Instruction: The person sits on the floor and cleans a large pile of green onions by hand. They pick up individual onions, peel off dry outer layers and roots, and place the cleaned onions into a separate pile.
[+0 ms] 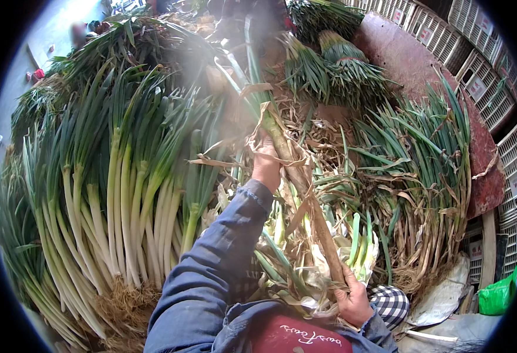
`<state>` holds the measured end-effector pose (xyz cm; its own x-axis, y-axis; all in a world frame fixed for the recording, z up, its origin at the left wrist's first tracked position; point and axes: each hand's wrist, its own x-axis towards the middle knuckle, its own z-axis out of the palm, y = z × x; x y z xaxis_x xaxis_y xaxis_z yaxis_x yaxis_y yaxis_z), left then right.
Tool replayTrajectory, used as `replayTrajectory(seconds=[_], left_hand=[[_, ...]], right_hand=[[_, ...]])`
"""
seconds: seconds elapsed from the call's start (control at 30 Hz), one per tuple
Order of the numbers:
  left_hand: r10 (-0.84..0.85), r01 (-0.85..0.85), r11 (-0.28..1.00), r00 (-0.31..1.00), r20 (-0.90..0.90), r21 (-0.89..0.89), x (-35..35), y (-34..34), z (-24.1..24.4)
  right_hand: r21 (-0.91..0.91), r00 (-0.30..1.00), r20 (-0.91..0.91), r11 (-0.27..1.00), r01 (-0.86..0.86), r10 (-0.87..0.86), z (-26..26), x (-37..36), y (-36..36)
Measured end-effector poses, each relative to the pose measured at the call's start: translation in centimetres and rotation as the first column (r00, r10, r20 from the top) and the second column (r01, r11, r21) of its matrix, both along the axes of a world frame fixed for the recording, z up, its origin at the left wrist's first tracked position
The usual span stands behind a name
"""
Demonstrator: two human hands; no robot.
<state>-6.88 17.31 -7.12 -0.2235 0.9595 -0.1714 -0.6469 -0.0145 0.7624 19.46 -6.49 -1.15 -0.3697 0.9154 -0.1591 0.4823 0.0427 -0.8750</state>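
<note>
A long Welsh onion (287,148) with brown, dry outer skin slants across the middle, its green leaves pointing away from me. My left hand (266,163) grips it from the left, high on the stalk just below the leaves. Around the lower end of the stalk my right hand (353,295) is closed, close to my body. Torn dry sheaths hang loose from the stalk near my left hand. Beneath it lies a heap of peeled skins and leaf scraps (318,247). The root end is hidden by my right hand.
Pale-stemmed Welsh onions (123,212) lie in a row on the left, roots toward me. Unpeeled, brown-stemmed ones (417,198) are piled on the right. Tied bundles (344,66) lie farther off. Slatted plastic crates (483,88) line the right, beyond a reddish board (399,53).
</note>
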Motion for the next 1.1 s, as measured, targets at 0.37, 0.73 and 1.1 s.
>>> replayTrajectory(seconds=[0.37, 0.73, 1.1], left_hand=[[-0.179, 0.235, 0.968, 0.411, -0.894, -0.086, 2.3, -5.6, 5.4], [-0.587, 0.963, -0.156, -0.269, -0.763, -0.22, 9.7, -16.9, 5.9], [-0.299, 0.33, 0.942, 0.907, 0.296, -0.059, -0.5, -3.2, 5.6]], right_hand=[[0.092, 0.98, -0.19, 0.993, 0.075, -0.056, 3.8, -1.1, 3.7], [-0.308, 0.723, -0.662, 0.951, -0.023, -0.197, -2.4, 2.8, 7.2], [-0.675, 0.667, -0.632, 0.703, -0.225, -0.394, -1.8, 4.3, 2.7]])
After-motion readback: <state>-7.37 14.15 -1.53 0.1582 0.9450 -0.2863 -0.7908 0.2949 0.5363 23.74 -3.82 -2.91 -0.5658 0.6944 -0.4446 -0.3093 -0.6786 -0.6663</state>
